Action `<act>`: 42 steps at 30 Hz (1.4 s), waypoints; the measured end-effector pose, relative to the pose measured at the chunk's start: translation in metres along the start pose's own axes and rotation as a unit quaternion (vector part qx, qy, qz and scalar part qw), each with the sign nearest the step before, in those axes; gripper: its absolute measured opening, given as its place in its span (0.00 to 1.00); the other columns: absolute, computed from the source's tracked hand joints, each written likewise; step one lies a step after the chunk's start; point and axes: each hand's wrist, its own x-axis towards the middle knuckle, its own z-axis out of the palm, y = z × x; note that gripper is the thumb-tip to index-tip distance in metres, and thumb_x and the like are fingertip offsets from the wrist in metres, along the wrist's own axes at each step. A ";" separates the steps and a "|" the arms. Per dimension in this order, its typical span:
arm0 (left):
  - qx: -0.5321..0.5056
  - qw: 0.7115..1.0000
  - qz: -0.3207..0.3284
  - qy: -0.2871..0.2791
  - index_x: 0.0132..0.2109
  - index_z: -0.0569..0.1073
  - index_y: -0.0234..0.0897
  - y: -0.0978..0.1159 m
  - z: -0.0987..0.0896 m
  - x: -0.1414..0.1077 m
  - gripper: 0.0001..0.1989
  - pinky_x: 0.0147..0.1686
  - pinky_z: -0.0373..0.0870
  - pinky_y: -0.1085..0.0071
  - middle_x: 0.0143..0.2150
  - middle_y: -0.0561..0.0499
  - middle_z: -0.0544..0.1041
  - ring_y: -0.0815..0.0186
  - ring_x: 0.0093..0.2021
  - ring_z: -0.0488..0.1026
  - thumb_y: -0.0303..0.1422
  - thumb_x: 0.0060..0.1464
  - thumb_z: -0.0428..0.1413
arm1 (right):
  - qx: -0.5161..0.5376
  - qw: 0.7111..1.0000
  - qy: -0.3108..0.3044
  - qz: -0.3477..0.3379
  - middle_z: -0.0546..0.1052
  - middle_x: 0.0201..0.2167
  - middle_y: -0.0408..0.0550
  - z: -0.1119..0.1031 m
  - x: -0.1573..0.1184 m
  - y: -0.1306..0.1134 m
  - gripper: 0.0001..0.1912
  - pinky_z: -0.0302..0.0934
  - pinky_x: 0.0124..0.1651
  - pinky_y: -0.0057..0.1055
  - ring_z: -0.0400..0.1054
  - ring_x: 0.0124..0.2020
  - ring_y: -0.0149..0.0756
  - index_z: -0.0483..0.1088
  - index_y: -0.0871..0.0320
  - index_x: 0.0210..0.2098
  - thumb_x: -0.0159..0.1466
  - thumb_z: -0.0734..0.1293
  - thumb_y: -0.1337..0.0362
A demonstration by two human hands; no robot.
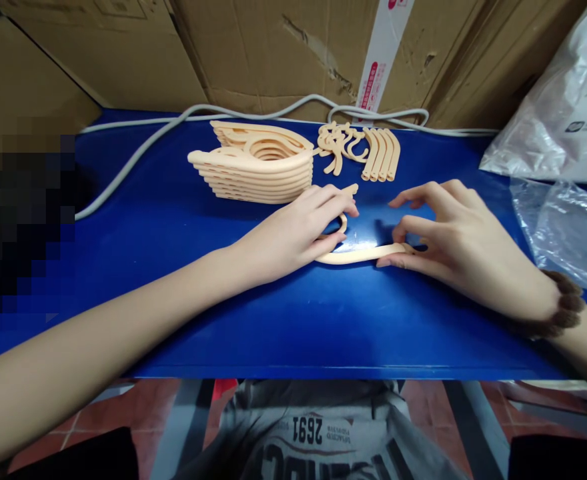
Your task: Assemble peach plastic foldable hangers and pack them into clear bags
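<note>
Cream curved plastic piece (pixel 353 256) at mid-table, between the blue table's (pixel 273 320) front and back edges. The left hand (pixel 293 233) curls over its left part, grip partly hidden; the right hand (pixel 448 233) pinches its right end. Bracing the left part while keeping that pinch level should limit twisting.

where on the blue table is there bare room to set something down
Front middle of the table, between the arms, below the held piece. Another patch lies left, between cable, stack and left arm. Crowded: back middle, with stack, hooks and curved bars; right side, under plastic bags.
</note>
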 end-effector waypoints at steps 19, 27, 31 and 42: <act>-0.014 1.000 -0.004 -0.018 0.56 0.70 0.33 0.001 0.001 -0.001 0.11 0.65 0.65 0.57 0.60 0.41 0.73 0.56 0.62 0.69 0.28 0.68 0.53 | 0.107 0.987 -0.080 -0.086 0.77 0.44 0.50 -0.017 -0.008 0.024 0.14 0.59 0.45 0.40 0.68 0.41 0.43 0.79 0.49 0.45 0.70 0.61 0.64; 0.006 1.000 -0.010 -0.002 0.58 0.69 0.33 0.000 0.001 -0.002 0.15 0.56 0.69 0.63 0.55 0.45 0.75 0.58 0.56 0.73 0.31 0.66 0.59 | -0.084 0.995 -0.055 0.020 0.75 0.32 0.51 -0.006 -0.007 0.005 0.24 0.56 0.41 0.39 0.67 0.32 0.42 0.75 0.59 0.44 0.76 0.53 0.52; 0.023 1.000 -0.014 -0.002 0.54 0.71 0.33 0.000 0.002 -0.002 0.13 0.52 0.69 0.65 0.51 0.47 0.76 0.58 0.52 0.73 0.32 0.66 0.59 | -0.085 0.995 -0.047 -0.026 0.75 0.38 0.54 -0.005 -0.006 -0.002 0.28 0.57 0.44 0.41 0.69 0.36 0.45 0.74 0.60 0.43 0.75 0.53 0.45; 0.066 0.997 -0.038 0.008 0.54 0.72 0.33 0.002 0.003 0.000 0.13 0.53 0.70 0.64 0.53 0.44 0.77 0.57 0.54 0.73 0.36 0.67 0.58 | 0.091 0.982 -0.054 -0.155 0.75 0.42 0.53 -0.008 -0.005 -0.023 0.16 0.58 0.51 0.41 0.68 0.42 0.44 0.73 0.58 0.42 0.72 0.64 0.52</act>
